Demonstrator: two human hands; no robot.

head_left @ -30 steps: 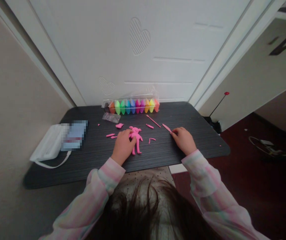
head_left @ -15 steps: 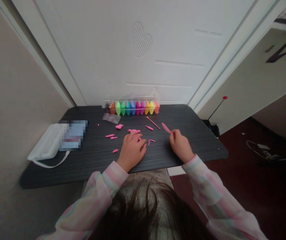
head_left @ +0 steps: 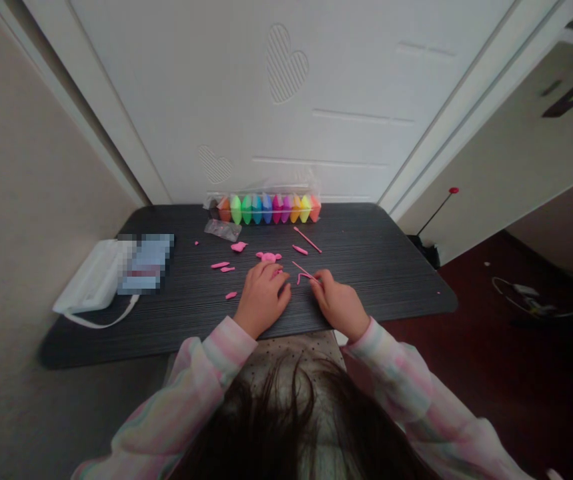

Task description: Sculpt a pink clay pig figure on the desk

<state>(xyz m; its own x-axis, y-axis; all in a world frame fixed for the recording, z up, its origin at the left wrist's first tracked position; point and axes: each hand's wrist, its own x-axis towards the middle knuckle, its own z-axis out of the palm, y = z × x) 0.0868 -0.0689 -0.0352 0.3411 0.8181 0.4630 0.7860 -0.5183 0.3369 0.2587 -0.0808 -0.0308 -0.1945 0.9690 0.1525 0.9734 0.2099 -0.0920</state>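
Note:
My left hand (head_left: 263, 297) lies over a pink clay figure (head_left: 269, 257) on the black table (head_left: 366, 267), fingers curled on its body; only the figure's head shows above the fingers. My right hand (head_left: 337, 303) is closed on a thin pink modelling tool (head_left: 300, 268) whose tip points left toward the figure. A small curved pink clay strip (head_left: 304, 276) lies between the two hands. Small pink clay bits (head_left: 221, 265) lie to the left of my left hand.
A row of coloured clay packs (head_left: 269, 209) stands at the table's back edge against a white door. A second pink stick tool (head_left: 307, 239) and a clear wrapper (head_left: 223, 230) lie near it. A white bag (head_left: 97, 280) sits at the table's left end.
My right hand picked up the pink tool from the right and carried it left, close to the figure. My left hand slid over the figure's body and covers it.

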